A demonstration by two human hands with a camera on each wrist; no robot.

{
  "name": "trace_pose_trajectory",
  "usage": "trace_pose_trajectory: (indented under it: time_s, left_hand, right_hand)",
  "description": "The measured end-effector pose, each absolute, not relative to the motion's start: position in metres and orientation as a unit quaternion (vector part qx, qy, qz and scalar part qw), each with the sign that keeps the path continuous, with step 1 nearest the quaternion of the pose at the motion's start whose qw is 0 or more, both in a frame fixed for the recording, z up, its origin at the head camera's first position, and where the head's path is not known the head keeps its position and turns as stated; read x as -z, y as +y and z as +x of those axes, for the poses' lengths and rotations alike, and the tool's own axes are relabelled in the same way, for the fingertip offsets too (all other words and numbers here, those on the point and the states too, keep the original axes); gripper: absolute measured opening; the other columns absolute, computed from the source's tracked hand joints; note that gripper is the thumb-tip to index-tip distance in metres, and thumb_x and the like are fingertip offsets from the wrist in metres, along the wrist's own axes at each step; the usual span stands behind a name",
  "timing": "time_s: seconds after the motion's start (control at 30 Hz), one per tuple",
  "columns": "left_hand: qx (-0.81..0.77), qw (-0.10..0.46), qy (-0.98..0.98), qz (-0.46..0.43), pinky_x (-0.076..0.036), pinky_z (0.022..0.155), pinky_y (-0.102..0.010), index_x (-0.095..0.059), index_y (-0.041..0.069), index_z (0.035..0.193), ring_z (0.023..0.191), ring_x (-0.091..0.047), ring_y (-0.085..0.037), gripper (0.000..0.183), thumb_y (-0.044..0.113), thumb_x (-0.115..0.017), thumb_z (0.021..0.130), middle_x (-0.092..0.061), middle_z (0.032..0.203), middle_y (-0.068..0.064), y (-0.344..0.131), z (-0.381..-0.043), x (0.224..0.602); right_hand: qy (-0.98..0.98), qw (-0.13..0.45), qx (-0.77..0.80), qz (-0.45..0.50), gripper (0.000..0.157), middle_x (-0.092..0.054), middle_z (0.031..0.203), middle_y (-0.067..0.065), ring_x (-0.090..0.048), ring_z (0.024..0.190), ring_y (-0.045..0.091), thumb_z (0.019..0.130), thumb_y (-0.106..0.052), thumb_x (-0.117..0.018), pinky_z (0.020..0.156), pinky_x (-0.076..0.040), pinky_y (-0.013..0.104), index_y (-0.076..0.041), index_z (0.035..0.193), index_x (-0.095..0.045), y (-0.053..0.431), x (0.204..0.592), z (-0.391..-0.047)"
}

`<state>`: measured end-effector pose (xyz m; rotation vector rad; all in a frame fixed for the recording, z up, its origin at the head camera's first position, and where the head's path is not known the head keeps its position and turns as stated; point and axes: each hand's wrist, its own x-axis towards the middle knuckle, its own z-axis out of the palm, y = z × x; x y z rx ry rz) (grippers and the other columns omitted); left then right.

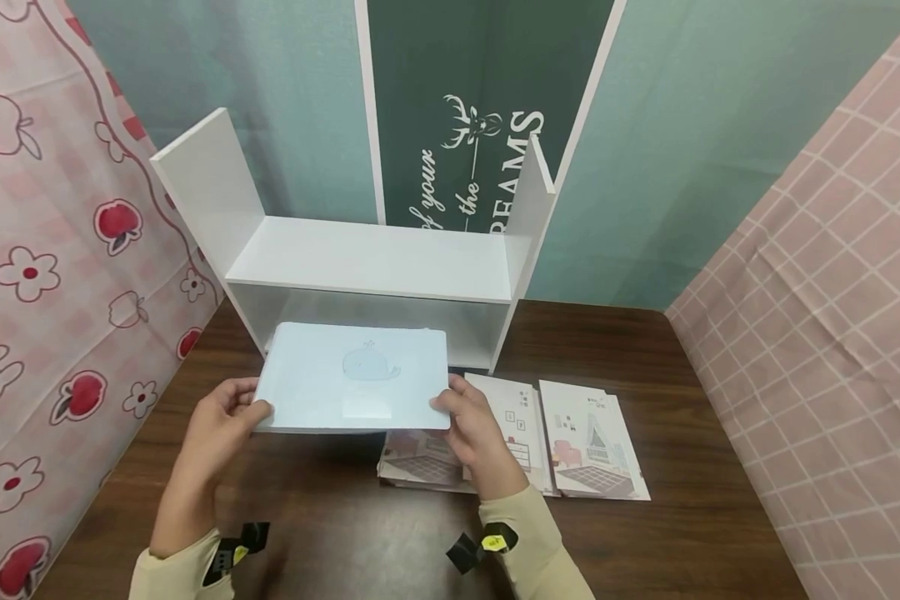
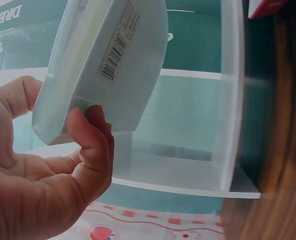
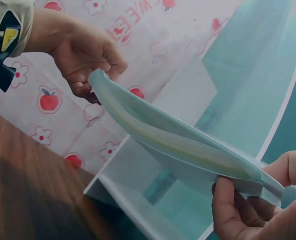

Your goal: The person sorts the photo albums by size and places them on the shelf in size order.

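A pale blue notebook [image 1: 311, 367] with a whale drawn on its cover is held level between both hands, in front of the white shelf [image 1: 375, 254]. My left hand [image 1: 221, 429] pinches its left end, thumb on top. At the right end my right hand [image 1: 476, 425] pinches it the same way. The left wrist view shows a barcode label [image 2: 118, 47] on the notebook's underside, with fingers curled against that face. Seen edge-on in the right wrist view, the notebook [image 3: 178, 142] bows slightly and its page edges show between the covers.
Several booklets with room drawings [image 1: 592, 442] lie on the brown wooden table [image 1: 345, 533], right of the hands. The shelf has upright side panels and a lower compartment partly hidden by the notebook. Patterned cloths hang left [image 1: 30, 317] and right [image 1: 817, 333].
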<state>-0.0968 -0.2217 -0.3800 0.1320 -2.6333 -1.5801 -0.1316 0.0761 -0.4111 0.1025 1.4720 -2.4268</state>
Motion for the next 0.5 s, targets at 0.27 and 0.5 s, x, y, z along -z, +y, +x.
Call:
trace_pose_trajectory:
  time_s: [0.27, 0.5]
  left_hand:
    - [0.482, 0.040, -0.875, 0.024, -0.044, 0.060, -0.020, -0.046, -0.013, 0.120, 0.079, -0.049, -0.016, 0.040, 0.009, -0.055, 0.088, -0.054, 0.102, -0.022, -0.221, -0.097, 0.362]
    - [0.461, 0.050, -0.886, 0.001, -0.044, 0.059, -0.019, -0.045, -0.013, 0.119, 0.079, -0.050, -0.017, 0.039, 0.010, -0.054, 0.089, -0.054, 0.101, -0.022, -0.222, -0.099, 0.349]
  right_hand:
    - [0.531, 0.128, 0.838, 0.021, 0.055, -0.053, 0.114, 0.019, -0.059, 0.093, 0.023, 0.075, 0.010, -0.044, 0.076, -0.051, 0.036, 0.011, 0.130, -0.039, 0.079, 0.396, -0.130]
    - [0.539, 0.122, 0.834, -0.006, 0.051, -0.051, 0.113, 0.019, -0.058, 0.094, 0.024, 0.076, 0.009, -0.044, 0.077, -0.051, 0.036, 0.012, 0.127, -0.039, 0.082, 0.382, -0.129]
